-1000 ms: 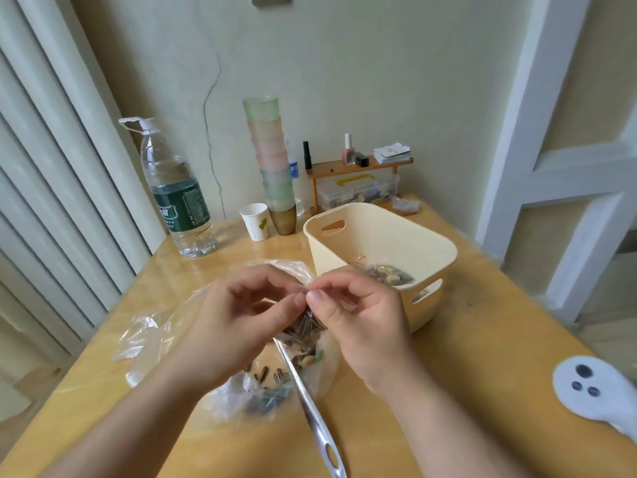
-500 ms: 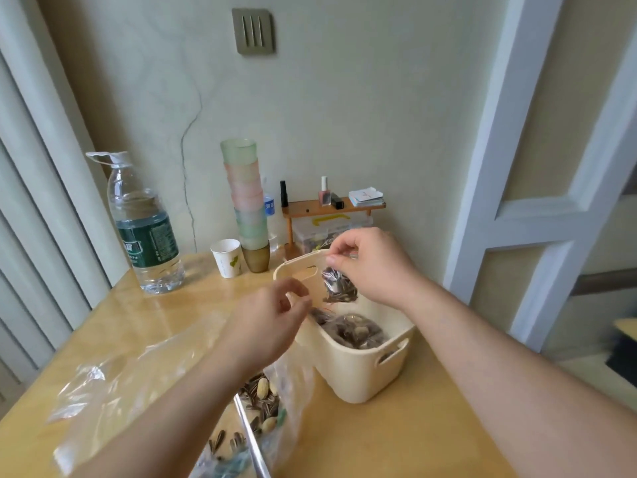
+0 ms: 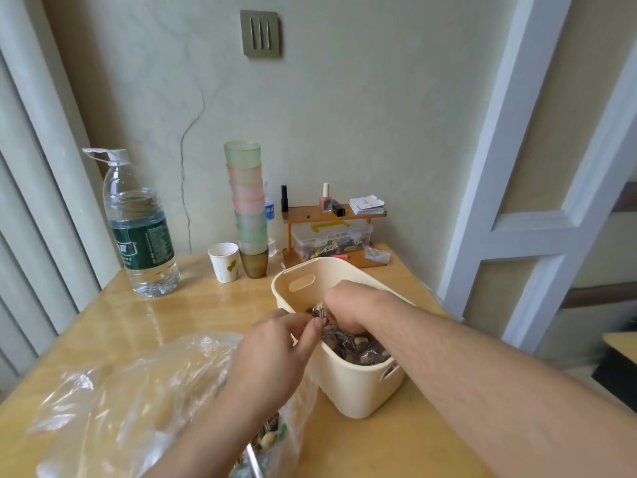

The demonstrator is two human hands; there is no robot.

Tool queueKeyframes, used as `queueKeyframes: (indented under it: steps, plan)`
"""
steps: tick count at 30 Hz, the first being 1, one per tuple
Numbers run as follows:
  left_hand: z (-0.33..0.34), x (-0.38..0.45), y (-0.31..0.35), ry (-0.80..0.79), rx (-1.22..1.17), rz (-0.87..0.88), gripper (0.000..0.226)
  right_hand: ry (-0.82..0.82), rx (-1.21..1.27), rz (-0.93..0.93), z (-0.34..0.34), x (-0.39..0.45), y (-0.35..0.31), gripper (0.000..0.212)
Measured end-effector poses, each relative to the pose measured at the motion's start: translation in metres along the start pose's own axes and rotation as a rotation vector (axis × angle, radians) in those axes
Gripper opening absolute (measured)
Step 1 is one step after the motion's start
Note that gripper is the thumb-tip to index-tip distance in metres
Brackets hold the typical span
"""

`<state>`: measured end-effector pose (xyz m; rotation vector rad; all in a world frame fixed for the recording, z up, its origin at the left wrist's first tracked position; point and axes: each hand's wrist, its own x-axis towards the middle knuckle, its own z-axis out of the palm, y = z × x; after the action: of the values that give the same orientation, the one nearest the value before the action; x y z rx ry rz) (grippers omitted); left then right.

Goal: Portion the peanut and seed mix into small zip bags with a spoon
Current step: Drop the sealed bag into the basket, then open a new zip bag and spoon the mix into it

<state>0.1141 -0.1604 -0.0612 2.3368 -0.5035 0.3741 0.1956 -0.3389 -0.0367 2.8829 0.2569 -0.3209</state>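
Observation:
A cream plastic basket [image 3: 344,391] stands on the wooden table, with small filled zip bags [image 3: 360,351] piled inside. My right hand [image 3: 348,307] reaches down into the basket and pinches another small zip bag of seeds [image 3: 320,310] just above the pile. My left hand [image 3: 275,353] hovers at the basket's near rim, thumb and fingers curled together with nothing visible between them. Below my left forearm lies a large clear plastic bag [image 3: 138,391] holding the peanut and seed mix [image 3: 270,434]. A metal spoon handle [image 3: 254,462] sticks out of it at the bottom edge.
At the back stand a big water bottle [image 3: 141,229], a paper cup [image 3: 224,262], a tall stack of plastic cups [image 3: 248,208] and a small wooden shelf [image 3: 331,217] over a clear box [image 3: 331,239]. The table's right edge runs close beside the basket.
My right hand carried the sealed small bag from in front of me over to the basket and lowered it inside. My left hand let go and followed to the rim.

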Motion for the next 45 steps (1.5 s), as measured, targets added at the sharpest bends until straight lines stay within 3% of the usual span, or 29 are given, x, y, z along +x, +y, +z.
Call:
queueKeyframes:
  steps: [2, 4, 8, 9, 11, 13, 17, 19, 22, 26, 34, 36, 39, 41, 45]
  plan:
    - [-0.004, -0.011, -0.004, 0.022, -0.018, 0.071, 0.02, 0.019, 0.043, 0.006, -0.014, -0.016, -0.004, 0.028]
    - [-0.013, -0.028, -0.017, 0.052, -0.024, 0.16, 0.03, 0.137, 0.254, 0.01, -0.032, -0.043, -0.008, 0.037]
    - [-0.051, -0.067, -0.061, 0.153, 0.088, 0.256, 0.044, 0.714, 0.798, -0.117, -0.045, -0.121, -0.046, 0.028]
    - [-0.061, -0.074, -0.073, 0.179, 0.139, 0.237, 0.047, 0.77, 0.911, -0.19, -0.039, -0.14, -0.063, 0.024]
    - [-0.08, -0.086, -0.093, 0.199, 0.279, 0.149, 0.048, 0.657, 0.985, -0.27, -0.017, -0.163, -0.098, 0.017]
    - [-0.095, -0.095, -0.107, 0.187, 0.484, 0.065, 0.042, 0.445, 0.818, -0.224, 0.014, -0.163, -0.127, 0.017]
    - [-0.11, -0.1, -0.125, 0.115, 0.654, -0.147, 0.023, 0.22, 0.512, 0.026, 0.06, -0.142, -0.152, 0.048]
    - [-0.108, -0.097, -0.131, -0.015, 0.61, -0.252, 0.029, 0.17, 0.492, 0.094, 0.071, -0.135, -0.156, 0.062]
    - [-0.096, -0.097, -0.134, -0.179, 0.392, -0.379, 0.051, 0.191, 0.424, 0.119, 0.074, -0.129, -0.163, 0.055]
    - [-0.084, -0.107, -0.123, -0.175, 0.153, -0.465, 0.081, 0.174, 0.291, 0.16, 0.069, -0.121, -0.169, 0.042]
    - [-0.118, -0.143, -0.084, -0.467, 0.064, -0.394, 0.115, 0.372, 0.361, 0.11, 0.045, -0.133, -0.14, 0.035]
    - [-0.139, -0.148, -0.063, -0.641, -0.131, -0.374, 0.11, 0.435, 0.398, 0.058, 0.031, -0.137, -0.134, 0.032]
    - [-0.182, -0.143, -0.045, -0.889, -0.491, -0.334, 0.062, 0.504, 0.432, -0.053, 0.014, -0.143, -0.133, 0.03]
    - [-0.192, -0.131, -0.045, -0.739, -0.466, -0.315, 0.039, 0.521, 0.423, -0.101, 0.009, -0.148, -0.133, 0.033]
    - [-0.158, -0.102, -0.044, 0.097, -0.069, -0.249, 0.027, 0.435, 0.3, -0.091, 0.011, -0.156, -0.131, 0.031]
